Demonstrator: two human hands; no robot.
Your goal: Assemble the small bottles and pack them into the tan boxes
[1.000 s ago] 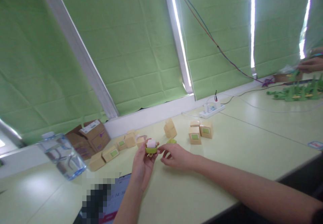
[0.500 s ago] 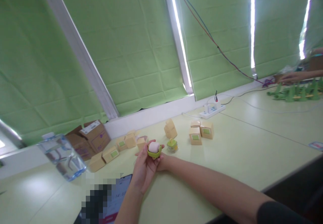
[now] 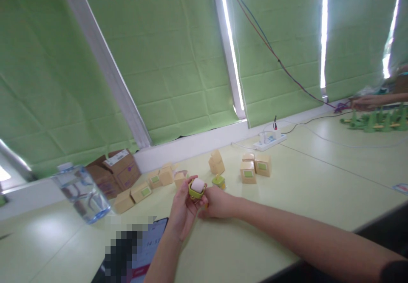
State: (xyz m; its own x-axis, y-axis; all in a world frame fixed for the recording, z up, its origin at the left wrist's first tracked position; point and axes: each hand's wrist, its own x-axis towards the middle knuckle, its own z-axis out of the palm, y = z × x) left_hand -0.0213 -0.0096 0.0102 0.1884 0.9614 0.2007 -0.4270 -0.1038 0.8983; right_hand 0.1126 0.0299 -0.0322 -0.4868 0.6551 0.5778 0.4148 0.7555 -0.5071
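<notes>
While pinched by the half-closed left hand (image 3: pixel 183 210): green-and-white toy (image 3: pixel 197 188), one; right hand (image 3: pixel 217 202) curled alongside, possibly touching, grip indiscernible.

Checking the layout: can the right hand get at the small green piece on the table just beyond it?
Probably yes. The small green piece sits just past the right hand, uncovered, with nothing between them; the nearest beige boxes stand off to the side.

The right hand (image 3: pixel 217 202), a second ago open with fingers spread just right of the white-topped green piece (image 3: pixel 196 188) in the left hand (image 3: pixel 183 210), has curled and drawn in against it, seemingly touching its underside. This uncovers a small green part (image 3: pixel 218 181) just beyond the knuckles.
</notes>
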